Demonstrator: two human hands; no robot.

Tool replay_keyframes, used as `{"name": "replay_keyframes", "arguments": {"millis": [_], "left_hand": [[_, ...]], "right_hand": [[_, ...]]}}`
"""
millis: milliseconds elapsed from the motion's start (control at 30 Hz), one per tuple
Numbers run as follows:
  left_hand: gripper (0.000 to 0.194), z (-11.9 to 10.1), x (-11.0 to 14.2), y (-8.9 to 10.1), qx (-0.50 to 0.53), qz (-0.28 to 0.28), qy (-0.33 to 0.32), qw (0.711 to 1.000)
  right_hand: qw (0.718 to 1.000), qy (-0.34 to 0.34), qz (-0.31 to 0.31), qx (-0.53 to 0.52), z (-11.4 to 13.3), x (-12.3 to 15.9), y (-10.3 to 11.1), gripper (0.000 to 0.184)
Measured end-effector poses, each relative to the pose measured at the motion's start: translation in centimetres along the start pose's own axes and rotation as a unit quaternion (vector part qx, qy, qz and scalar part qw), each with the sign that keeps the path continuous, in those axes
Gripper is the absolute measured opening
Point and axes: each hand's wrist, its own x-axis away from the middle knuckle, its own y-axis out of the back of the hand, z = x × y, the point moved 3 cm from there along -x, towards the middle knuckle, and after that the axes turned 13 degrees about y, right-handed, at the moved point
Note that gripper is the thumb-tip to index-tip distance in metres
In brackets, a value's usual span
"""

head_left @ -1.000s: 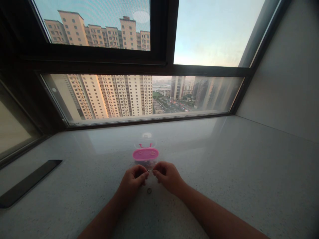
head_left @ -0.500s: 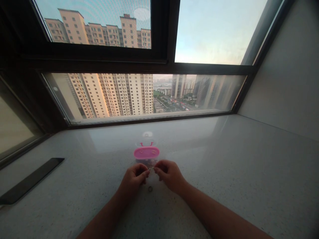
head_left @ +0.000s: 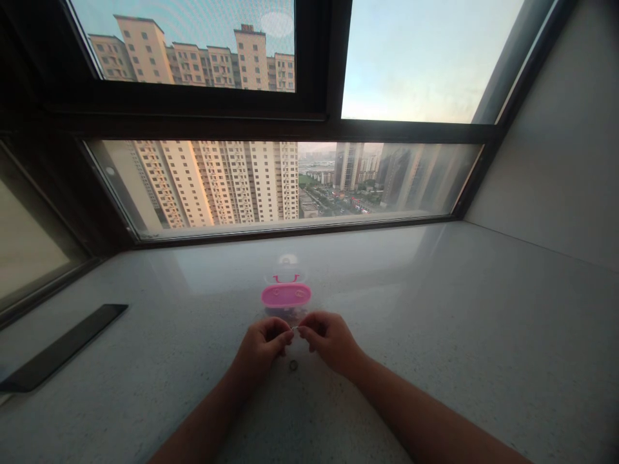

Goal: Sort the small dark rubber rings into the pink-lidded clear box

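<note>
My left hand and my right hand meet fingertip to fingertip just above the pale stone sill. Both pinch a tiny thin metal piece between them; what it is I cannot make out. A small dark ring lies on the sill right below the fingertips. Just beyond the hands stands a small clear box with a pink lid, with small items inside it.
A long flat black object lies at the sill's left side. Dark window frames rise behind the sill, with tall buildings outside. A grey wall closes the right side.
Both hands have kept their pinch on the small piece. The view has tilted slightly, so everything sits a little higher and further right in the frame.
</note>
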Motion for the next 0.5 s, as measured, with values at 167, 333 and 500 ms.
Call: {"name": "replay_keyframes", "arguments": {"millis": [167, 333, 500], "left_hand": [[0.02, 0.15, 0.06, -0.1, -0.001, 0.015, -0.004, 1.0], [0.019, 0.22, 0.08, -0.14, 0.004, 0.023, -0.008, 1.0], [0.018, 0.02, 0.06, -0.24, -0.003, 0.021, -0.015, 1.0]], "right_hand": [[1.0, 0.006, -0.005, 0.027, 0.15, 0.06, 0.18, 0.018], [0.999, 0.004, 0.01, 0.042, 0.24, 0.05, 0.16, 0.019], [0.998, -0.004, 0.022, 0.056, 0.23, 0.02, 0.06, 0.02]]}}
